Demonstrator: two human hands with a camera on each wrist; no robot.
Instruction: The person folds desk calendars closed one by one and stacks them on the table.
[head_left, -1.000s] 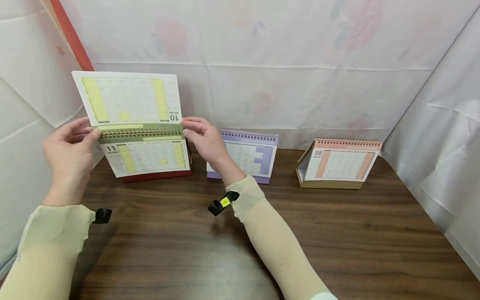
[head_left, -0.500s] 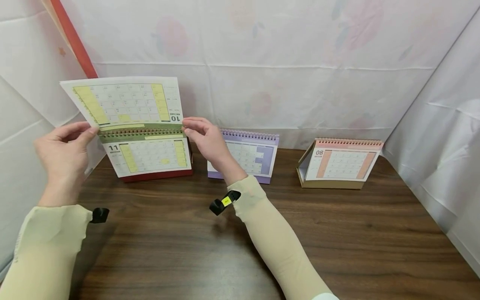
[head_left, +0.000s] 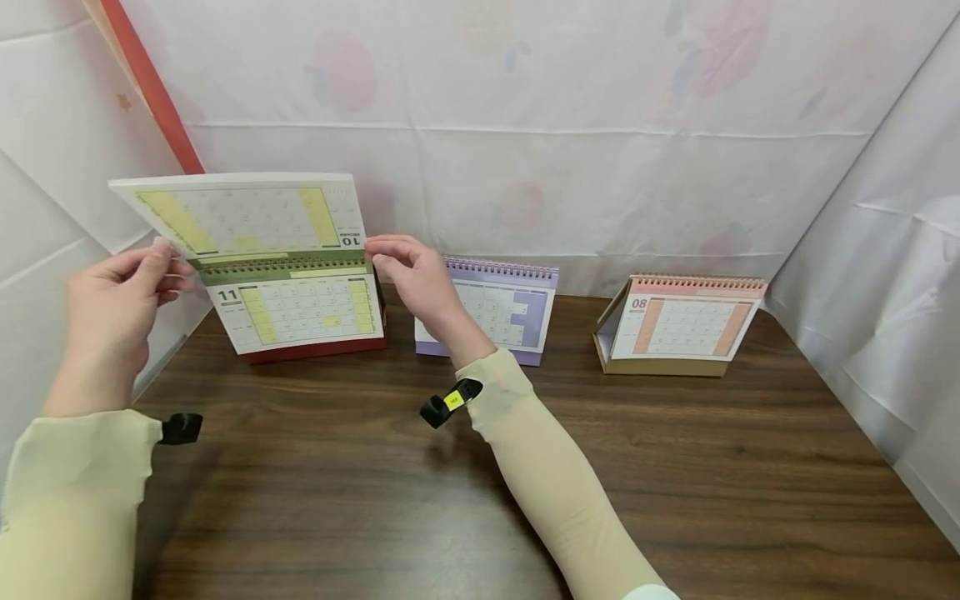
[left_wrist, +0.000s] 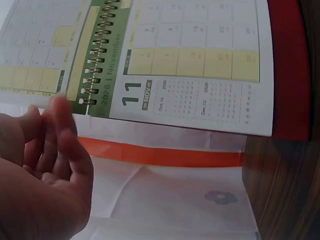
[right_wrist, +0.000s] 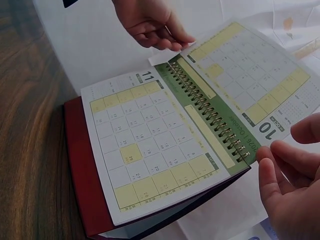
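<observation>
A green-topped desk calendar (head_left: 307,312) with a dark red base stands at the left, its November page facing me. Above the wire coil, the October page (head_left: 247,212) leans back upside down. My left hand (head_left: 112,312) is at that page's left edge, thumb and fingers bent beside it; in the left wrist view, a gap shows between thumb and index finger. At the coil's right end, my right hand (head_left: 423,287) holds the calendar by its corner with thumb and fingertips. The right wrist view shows these fingertips (right_wrist: 267,172) against the green binding strip.
A purple desk calendar (head_left: 487,317) stands behind my right wrist, partly covered by it. Farther right is a pink desk calendar (head_left: 682,325) on a tan base. All stand on a dark wooden table (head_left: 600,467), with white cloth (head_left: 525,167) hanging behind.
The October page has tipped farther back and down. My left hand has slid left and its thumb has come off the page front to the edge. The right hand stays at the coil.
</observation>
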